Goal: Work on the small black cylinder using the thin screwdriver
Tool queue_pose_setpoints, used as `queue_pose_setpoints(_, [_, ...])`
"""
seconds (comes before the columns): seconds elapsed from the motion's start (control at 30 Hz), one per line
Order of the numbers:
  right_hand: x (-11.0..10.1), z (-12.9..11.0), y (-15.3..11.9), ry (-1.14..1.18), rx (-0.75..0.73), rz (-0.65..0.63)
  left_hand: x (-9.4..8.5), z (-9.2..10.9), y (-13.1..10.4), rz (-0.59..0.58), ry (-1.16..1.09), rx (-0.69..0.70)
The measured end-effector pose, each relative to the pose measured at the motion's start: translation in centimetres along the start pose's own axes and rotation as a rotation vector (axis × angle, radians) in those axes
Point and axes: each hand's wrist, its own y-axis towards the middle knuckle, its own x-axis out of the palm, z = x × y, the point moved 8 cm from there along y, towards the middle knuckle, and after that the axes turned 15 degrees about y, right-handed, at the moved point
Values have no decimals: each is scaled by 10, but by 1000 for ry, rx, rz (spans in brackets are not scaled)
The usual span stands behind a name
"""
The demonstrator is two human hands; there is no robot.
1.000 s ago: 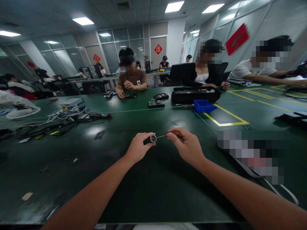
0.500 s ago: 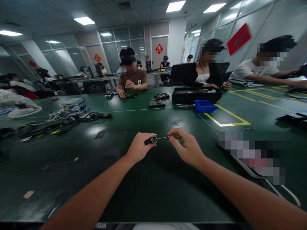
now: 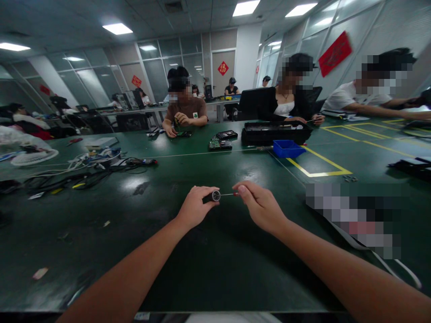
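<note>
My left hand (image 3: 193,208) is closed round a small dark cylinder (image 3: 216,195), whose round, light-rimmed open end is turned toward me. What kind of part it is, I cannot make out. In my right hand (image 3: 262,205) is a thin screwdriver (image 3: 228,194), held by its red-tipped handle between thumb and fingers. The slim metal shaft points left, its end at the cylinder's rim. Whether the tip is inside or only against the edge cannot be told. Most of the handle is hidden by my fingers. Both hands are just above the green table (image 3: 188,273).
A blue bin (image 3: 288,149) and a long black tray (image 3: 276,134) stand ahead to the right. Hard drives (image 3: 220,144) lie near the middle. Tangled cables (image 3: 90,172) cover the left side. A blurred-out item (image 3: 350,224) lies right. Co-workers sit across the table.
The fingers of my right hand have turned round the screwdriver handle, with the thumb higher and more of the handle covered. My left hand and the cylinder have stayed in place.
</note>
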Motion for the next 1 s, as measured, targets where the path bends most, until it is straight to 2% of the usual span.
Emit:
queue_pose_setpoints(0.1, [-4, 4, 0, 39, 31, 66, 0, 1, 0, 2, 3, -2])
queue_pose_setpoints(0.2, [-8, 14, 0, 177, 99, 149, -1, 0, 0, 6, 9, -24])
queue_pose_setpoints(0.3, [-10, 29, 3, 410, 183, 234, -3, 1, -1, 13, 7, -11])
queue_pose_setpoints(0.37, [-8, 44, 4, 643, 289, 287, -2, 3, -2, 12, 10, 26])
queue_pose_setpoints(0.4, [-3, 53, 4, 786, 371, 296, -2, 3, -2, 11, 16, 41])
queue_pose_setpoints(0.43, [5, 60, 3, 900, 466, 251, -1, 3, -2, 9, 22, 49])
queue_pose_setpoints(0.5, [6, 68, 4, 964, 504, 284, 0, 1, -2, 5, 33, 50])
queue_pose_setpoints(0.63, [-6, 62, 5, 774, 347, 337, 1, -1, -1, 10, 44, 34])
queue_pose_setpoints(0.8, [-12, 41, 5, 459, 207, 283, -1, 0, -1, 32, 45, 21])
queue_pose_setpoints(1.0, [-9, 21, 3, 233, 108, 203, -3, 0, -1, 35, 66, 7])
